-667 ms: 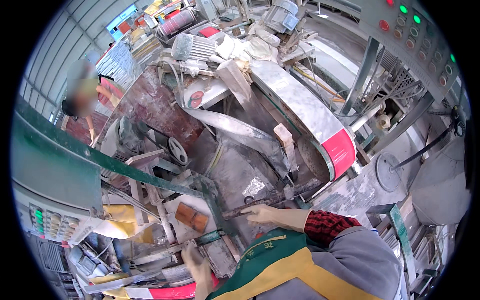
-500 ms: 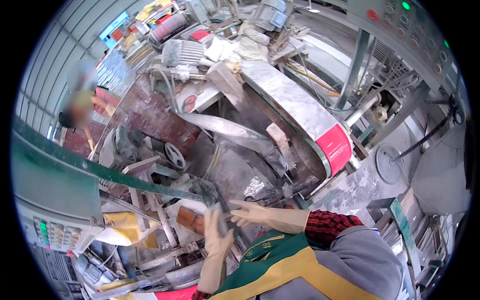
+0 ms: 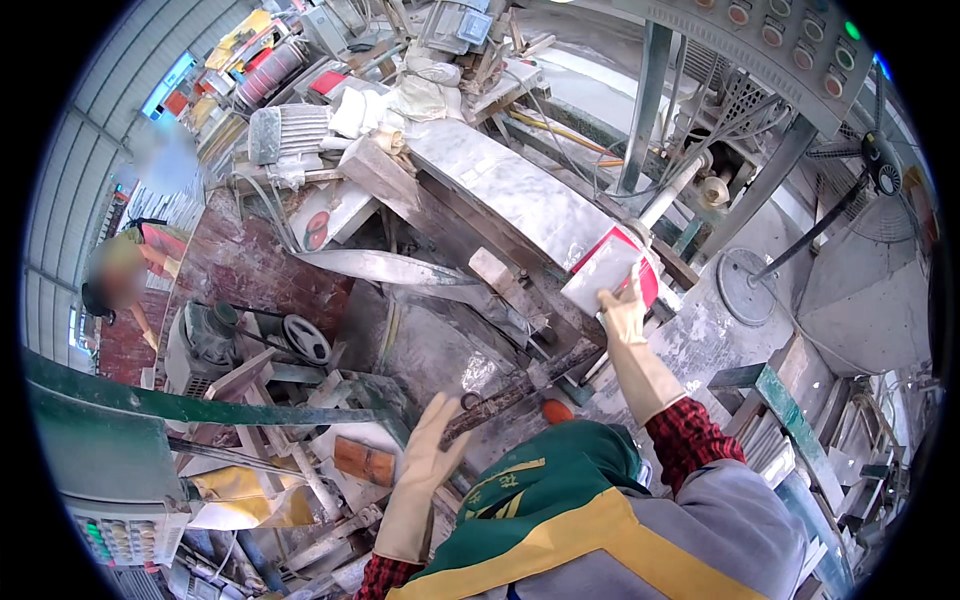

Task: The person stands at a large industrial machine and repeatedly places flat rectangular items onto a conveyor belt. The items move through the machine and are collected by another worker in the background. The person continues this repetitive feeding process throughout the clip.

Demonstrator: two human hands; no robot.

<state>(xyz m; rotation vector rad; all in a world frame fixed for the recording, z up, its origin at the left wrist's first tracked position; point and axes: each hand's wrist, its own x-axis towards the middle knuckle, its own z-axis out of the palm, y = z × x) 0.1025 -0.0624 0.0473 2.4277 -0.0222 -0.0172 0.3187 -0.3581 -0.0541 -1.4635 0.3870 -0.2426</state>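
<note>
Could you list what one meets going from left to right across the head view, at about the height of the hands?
Green beam → small black wheel → left hand → right hand → round grey disc → grey hopper.

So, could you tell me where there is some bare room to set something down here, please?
The dusty grey surface between the small pulley wheel and the right hand looks free. So does the long pale slab, in its middle. Below the left hand, the wooden block and scraps crowd everything.
</note>
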